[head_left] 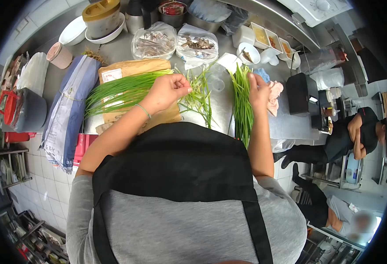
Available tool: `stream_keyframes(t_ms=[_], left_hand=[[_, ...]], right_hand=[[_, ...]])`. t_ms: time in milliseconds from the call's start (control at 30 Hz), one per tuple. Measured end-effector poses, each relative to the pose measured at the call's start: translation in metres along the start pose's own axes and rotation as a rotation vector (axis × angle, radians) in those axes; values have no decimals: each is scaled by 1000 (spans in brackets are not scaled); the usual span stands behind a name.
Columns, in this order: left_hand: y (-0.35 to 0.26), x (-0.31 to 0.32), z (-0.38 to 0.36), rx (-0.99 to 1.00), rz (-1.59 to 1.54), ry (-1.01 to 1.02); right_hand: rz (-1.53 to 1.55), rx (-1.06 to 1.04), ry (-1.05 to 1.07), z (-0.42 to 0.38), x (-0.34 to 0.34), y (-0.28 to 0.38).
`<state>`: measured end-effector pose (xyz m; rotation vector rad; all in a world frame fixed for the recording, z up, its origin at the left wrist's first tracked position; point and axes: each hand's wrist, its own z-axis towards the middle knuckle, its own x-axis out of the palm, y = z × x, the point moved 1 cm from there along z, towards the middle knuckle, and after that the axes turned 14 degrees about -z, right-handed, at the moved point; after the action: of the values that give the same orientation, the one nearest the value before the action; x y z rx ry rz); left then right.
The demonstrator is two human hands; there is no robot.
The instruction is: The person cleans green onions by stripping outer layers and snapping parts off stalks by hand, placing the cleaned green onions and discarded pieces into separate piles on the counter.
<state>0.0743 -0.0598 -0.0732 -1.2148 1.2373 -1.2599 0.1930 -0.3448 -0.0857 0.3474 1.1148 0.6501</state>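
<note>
My left hand (170,89) is closed in a pinch above the right end of a bundle of long green chives (122,91). Whatever sits between those fingertips is too small to make out. The bundle lies across a brown paper bag (136,66). Loose, paler green strands (196,90) are scattered beside it on the steel table (222,105). My right hand (258,92) is closed at the upper end of a second bunch of chives (243,103), thumb pressed along its side. That bunch runs down toward the front edge; the right fingers are partly hidden.
Two bag-lined bowls (154,42) (197,44) stand at the back. A folded blue-white sack (66,101) hangs over the front edge at left. Pink cloth (274,97) and a black box (301,93) sit at right. Two people (334,141) (334,213) are further right.
</note>
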Motion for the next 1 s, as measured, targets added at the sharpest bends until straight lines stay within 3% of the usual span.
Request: stream_keyframes(t_ms=[67,133,233,367,467,600,700,733,800,900,1000], left_hand=[[-12,10,0,9,-32,5],[-20,21,1,-13,-15,25],[-21,33,-2,-44,0,95],[-26,24,-11,27,57,74],[-12,6,-14,107,-51,6],[-20,-9,-25,58,-130,-38],[-24,-11,-26,43,-153,-55],[-24,-12,-26,37,-154,-53],[-24,-18,-27,-12,-78,-66],[-19,-39,-36,-117,47,-143],[-13,-48,-41,-42,40,-247]], right_hand=[[430,154,308,-20,3,47],[695,96,394,-42,7,93],[768,27,339,-57,20,112],[1009,151,111,-22,-22,103],[660,15,-85,6,-73,73],[271,79,-107,12,-101,56],[-139,75,31,15,-79,22],[-257,98,213,17,-68,10],[-281,149,118,20,-35,-51],[-391,203,-157,16,-23,-90],[-524,390,-56,16,-13,-102]])
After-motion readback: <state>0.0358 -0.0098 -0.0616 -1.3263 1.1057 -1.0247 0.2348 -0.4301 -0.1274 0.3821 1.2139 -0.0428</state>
